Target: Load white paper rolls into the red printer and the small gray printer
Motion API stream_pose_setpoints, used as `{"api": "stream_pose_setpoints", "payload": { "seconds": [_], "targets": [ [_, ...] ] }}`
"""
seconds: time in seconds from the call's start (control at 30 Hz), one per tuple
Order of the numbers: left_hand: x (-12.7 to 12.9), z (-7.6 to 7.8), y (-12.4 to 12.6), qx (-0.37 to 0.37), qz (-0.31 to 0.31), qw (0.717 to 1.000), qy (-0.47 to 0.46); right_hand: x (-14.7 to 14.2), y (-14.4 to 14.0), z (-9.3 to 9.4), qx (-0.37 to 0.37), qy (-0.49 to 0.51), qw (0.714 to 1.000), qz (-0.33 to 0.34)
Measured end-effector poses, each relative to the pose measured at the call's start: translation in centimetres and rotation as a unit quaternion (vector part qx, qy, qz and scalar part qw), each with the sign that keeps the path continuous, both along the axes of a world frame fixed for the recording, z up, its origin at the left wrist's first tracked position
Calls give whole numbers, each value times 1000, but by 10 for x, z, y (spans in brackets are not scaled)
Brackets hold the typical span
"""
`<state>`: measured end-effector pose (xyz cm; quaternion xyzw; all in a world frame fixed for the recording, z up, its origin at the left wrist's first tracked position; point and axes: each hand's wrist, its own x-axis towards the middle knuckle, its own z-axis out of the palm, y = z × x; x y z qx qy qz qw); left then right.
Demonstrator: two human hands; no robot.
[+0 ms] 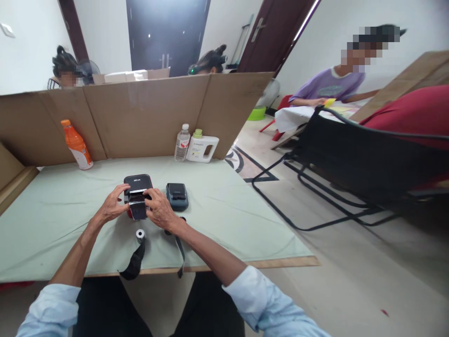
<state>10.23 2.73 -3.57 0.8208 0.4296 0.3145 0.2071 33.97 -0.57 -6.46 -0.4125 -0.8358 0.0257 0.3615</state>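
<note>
A small black and red portable printer [137, 180] sits on the green cloth, with a dark glossy strip [138, 210] hanging over its front. My left hand [114, 205] grips the printer's left side, thumb and fingers apart around the edge. On the opposite side, the curled fingers of my right hand [159, 208] hold the printer near its front slot. Just right of it stands a second, dark blue portable printer [177, 196]. Closer to me is a white paper roll [140, 235] with a black tail reaching past the table edge. My right wrist partly hides another black strip [181, 252].
Along the cardboard screen [147, 112] stand an orange bottle [77, 146], a clear water bottle [182, 144] and a white jug [202, 149]. A black folding chair [351, 164] is on the right. Other people sit behind the screen and at a table to the right.
</note>
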Motion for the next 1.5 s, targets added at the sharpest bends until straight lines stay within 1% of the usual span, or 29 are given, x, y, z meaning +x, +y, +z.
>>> {"api": "stream_pose_setpoints", "payload": {
  "seconds": [0.13,0.3,0.4,0.53,0.67,0.73,0.87,0.93,1.03,1.1,1.27,1.37,1.5],
  "targets": [
    [-5,-1,-2,-2,-7,1000,8,1,-5,0,3,-26,1000,2],
    [-9,-3,-2,-3,-7,1000,7,4,-5,-5,17,-12,1000,15],
    [-11,-5,-2,-10,-9,1000,7,6,-5,-9,21,23,999,25],
    [-13,-5,0,-6,-11,1000,4,6,-4,-12,25,100,994,36],
    [-14,-5,-1,5,-10,1000,6,5,-4,-9,-1,171,985,6],
    [-13,-5,-4,24,-9,1000,11,5,-4,-7,3,146,989,2],
    [-10,-9,-15,97,4,995,13,8,-7,-7,47,14,998,33],
    [-8,-14,-21,122,23,992,8,10,-9,-9,61,-16,997,37],
    [-6,-20,-27,132,51,990,8,12,-10,-14,67,-17,997,35],
    [-4,-23,-29,139,58,989,9,14,-11,-15,76,-16,996,36],
    [0,-23,-33,159,63,985,12,15,-14,-14,94,-15,995,33],
    [2,-23,-33,149,62,987,11,14,-17,-14,90,-11,996,28],
    [1,-21,-28,118,49,992,13,13,-18,-13,77,-3,997,20]
  ]
}}
